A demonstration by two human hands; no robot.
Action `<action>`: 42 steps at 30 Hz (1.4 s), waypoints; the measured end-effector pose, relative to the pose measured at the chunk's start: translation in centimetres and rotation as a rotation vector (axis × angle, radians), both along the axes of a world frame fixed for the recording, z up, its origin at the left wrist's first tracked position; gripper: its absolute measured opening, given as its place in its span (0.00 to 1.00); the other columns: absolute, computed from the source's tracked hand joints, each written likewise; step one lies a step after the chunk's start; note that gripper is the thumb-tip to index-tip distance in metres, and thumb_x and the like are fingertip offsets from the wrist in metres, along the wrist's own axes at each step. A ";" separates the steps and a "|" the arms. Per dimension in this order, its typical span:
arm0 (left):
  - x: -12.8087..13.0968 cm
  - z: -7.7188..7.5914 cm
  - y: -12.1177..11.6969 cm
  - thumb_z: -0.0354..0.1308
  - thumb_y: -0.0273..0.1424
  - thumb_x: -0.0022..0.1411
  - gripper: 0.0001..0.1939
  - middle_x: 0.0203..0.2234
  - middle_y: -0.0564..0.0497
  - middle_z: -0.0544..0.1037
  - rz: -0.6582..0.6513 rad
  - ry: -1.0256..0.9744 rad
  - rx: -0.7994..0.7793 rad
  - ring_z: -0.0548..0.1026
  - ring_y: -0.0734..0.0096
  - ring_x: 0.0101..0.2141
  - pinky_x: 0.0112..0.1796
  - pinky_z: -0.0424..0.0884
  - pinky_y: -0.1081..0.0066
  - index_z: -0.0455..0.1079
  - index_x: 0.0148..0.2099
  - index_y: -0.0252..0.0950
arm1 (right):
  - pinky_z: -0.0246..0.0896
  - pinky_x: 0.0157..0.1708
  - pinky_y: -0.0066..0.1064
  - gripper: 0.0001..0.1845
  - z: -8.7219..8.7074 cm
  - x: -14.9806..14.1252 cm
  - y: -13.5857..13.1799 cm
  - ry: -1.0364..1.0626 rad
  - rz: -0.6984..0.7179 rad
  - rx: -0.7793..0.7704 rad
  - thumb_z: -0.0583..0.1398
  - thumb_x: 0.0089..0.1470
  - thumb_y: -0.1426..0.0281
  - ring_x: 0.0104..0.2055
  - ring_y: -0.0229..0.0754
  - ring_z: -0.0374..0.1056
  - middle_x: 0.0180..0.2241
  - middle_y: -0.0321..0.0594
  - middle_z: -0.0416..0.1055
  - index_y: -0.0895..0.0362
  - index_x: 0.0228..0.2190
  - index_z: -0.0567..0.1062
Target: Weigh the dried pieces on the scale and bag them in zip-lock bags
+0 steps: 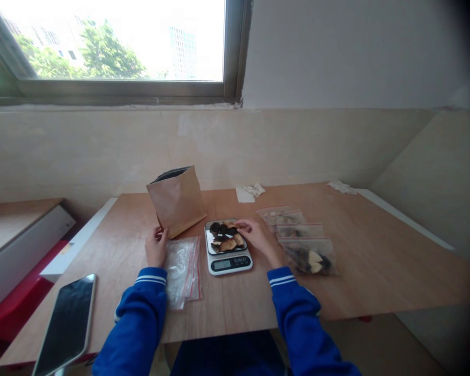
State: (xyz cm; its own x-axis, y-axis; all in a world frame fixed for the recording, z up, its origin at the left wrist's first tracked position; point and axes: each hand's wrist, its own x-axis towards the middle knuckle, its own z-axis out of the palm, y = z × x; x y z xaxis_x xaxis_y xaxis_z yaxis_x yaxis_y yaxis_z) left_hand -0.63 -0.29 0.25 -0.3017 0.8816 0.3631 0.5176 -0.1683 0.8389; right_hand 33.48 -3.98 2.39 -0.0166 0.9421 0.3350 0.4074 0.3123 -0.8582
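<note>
**Item 1, right hand [254, 237]:** blue sleeve with white stripes [293, 308]. Fingertips [235, 225] rest on the far edge of the heap, loosely curved, not clenched; at this angle a pinch on one piece cannot be ruled out.

**Item 2, left hand [155, 247]:** open and relaxed, gripping nothing, fingers at the lower corner of the kraft paper bag [177, 202] and seemingly touching it. The bag stands tilted, its dark lining showing at the mouth.

**Item 3, dried slices [225, 237]:** dark and tan, possibly mushroom, though too small to tell for certain. They lie heaped on a metal tray [208, 235] atop a digital kitchen scale [229, 265], between both hands.

**Item 4, clear zip bag [182, 271]:** lies flat with red-edged seals, just right of the left hand.

**Item 5, filled zip bags [309, 256]:** overlapping row, right of the scale.

**Also on the wooden tabletop [360, 271]:** a smartphone [65, 326], lower left, and white paper scraps [250, 191] along the far edge. A window [109, 42] sits above.
</note>
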 end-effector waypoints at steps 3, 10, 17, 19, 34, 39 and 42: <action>0.0 -0.1 0.0 0.56 0.43 0.54 0.20 0.36 0.44 0.77 -0.008 -0.023 0.017 0.76 0.63 0.34 0.36 0.72 0.65 0.70 0.43 0.34 | 0.65 0.39 0.34 0.16 -0.3 0.4 -0.7 0.017 -0.051 0.029 0.56 0.53 0.66 0.38 0.41 0.69 0.44 0.44 0.75 0.56 0.43 0.76; 0.5 0.6 -1.1 0.51 0.33 0.59 0.16 0.45 0.42 0.72 0.189 0.043 0.293 0.72 0.67 0.36 0.34 0.69 0.68 0.65 0.49 0.34 | 0.65 0.44 0.40 0.19 -3.7 1.8 -5.3 0.082 -0.294 0.036 0.51 0.58 0.60 0.43 0.47 0.70 0.42 0.47 0.75 0.58 0.40 0.75; 1.1 3.8 -4.8 0.51 0.29 0.58 0.05 0.34 0.45 0.71 0.282 0.213 0.569 0.70 0.62 0.38 0.42 0.66 0.61 0.66 0.36 0.36 | 0.66 0.43 0.41 0.17 -5.9 2.0 -9.5 0.139 -0.296 -0.024 0.52 0.58 0.60 0.44 0.50 0.70 0.40 0.48 0.75 0.57 0.38 0.75; 1.4 5.2 -6.3 0.48 0.29 0.60 0.07 0.34 0.46 0.71 0.137 0.288 0.470 0.71 0.62 0.39 0.43 0.66 0.61 0.68 0.36 0.37 | 0.66 0.43 0.41 0.16 -5.7 2.0 -9.8 0.151 -0.306 -0.024 0.52 0.58 0.61 0.43 0.50 0.70 0.39 0.47 0.75 0.56 0.37 0.75; 2.1 1.1 -12.5 0.48 0.40 0.62 0.12 0.29 0.49 0.72 -0.328 0.471 -0.155 0.73 0.63 0.32 0.35 0.69 0.63 0.68 0.38 0.39 | 0.65 0.37 0.37 0.16 -3.9 1.2 -9.2 0.044 -0.311 0.026 0.49 0.59 0.63 0.38 0.46 0.69 0.38 0.46 0.74 0.57 0.38 0.74; 2.1 1.0 -12.1 0.47 0.39 0.62 0.11 0.28 0.50 0.72 -0.312 0.493 -0.134 0.73 0.63 0.31 0.34 0.68 0.64 0.67 0.37 0.40 | 0.62 0.46 0.37 0.15 1.3 -0.1 -4.5 -0.148 -0.217 0.131 0.51 0.59 0.66 0.43 0.44 0.67 0.39 0.45 0.71 0.56 0.39 0.76; 2.1 0.9 -12.3 0.48 0.39 0.62 0.11 0.28 0.49 0.72 -0.309 0.487 -0.122 0.74 0.63 0.31 0.34 0.68 0.64 0.68 0.37 0.40 | 0.58 0.51 0.38 0.12 3.2 -0.8 -0.1 -0.226 -0.084 0.024 0.55 0.55 0.66 0.47 0.44 0.66 0.40 0.45 0.72 0.56 0.36 0.77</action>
